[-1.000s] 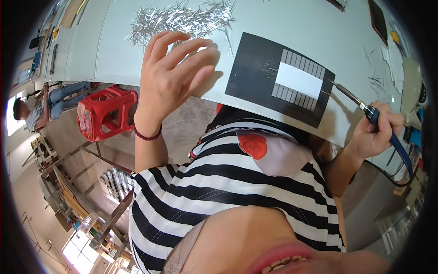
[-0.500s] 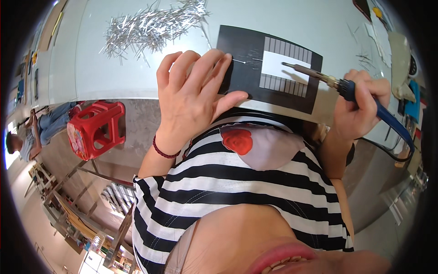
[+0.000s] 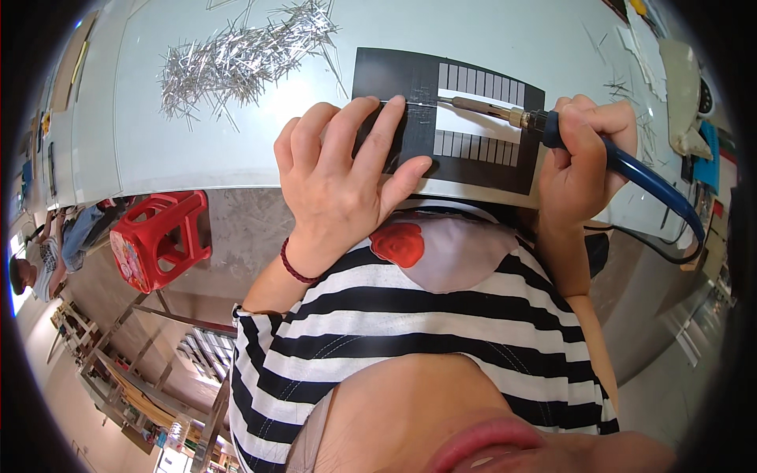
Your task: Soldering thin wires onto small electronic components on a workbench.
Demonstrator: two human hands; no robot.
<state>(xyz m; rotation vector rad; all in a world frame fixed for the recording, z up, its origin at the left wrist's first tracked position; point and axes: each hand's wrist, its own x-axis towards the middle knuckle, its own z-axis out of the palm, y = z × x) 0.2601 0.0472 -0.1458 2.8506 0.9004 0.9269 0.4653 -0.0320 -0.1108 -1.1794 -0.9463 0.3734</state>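
Observation:
My right hand (image 3: 587, 158) is closed around the blue handle of a soldering iron (image 3: 482, 109), whose shaft points left. Its tip rests at or just over the right end of a thin metal wire (image 3: 418, 103); contact cannot be made out. That wire lies across the dark part of a flat black board (image 3: 473, 175) with a white middle and grey striped bands. My left hand (image 3: 339, 169) lies with fingers apart on the board's left side. Its index fingertip presses at the wire's left end, and the thumb touches near the board's front edge.
A heap of thin silvery wires (image 3: 244, 63) lies on the pale table (image 3: 197, 158) at far left. A few loose wires (image 3: 619, 87) lie at right. The iron's black cable (image 3: 670, 257) hangs at the lower right. Beyond the table edge stands a red plastic stool (image 3: 158, 240), near a person (image 3: 47, 252).
The soldering iron has moved left with my right hand, its tip going from the white middle to the wire's end. My left index finger has straightened and spread from the others.

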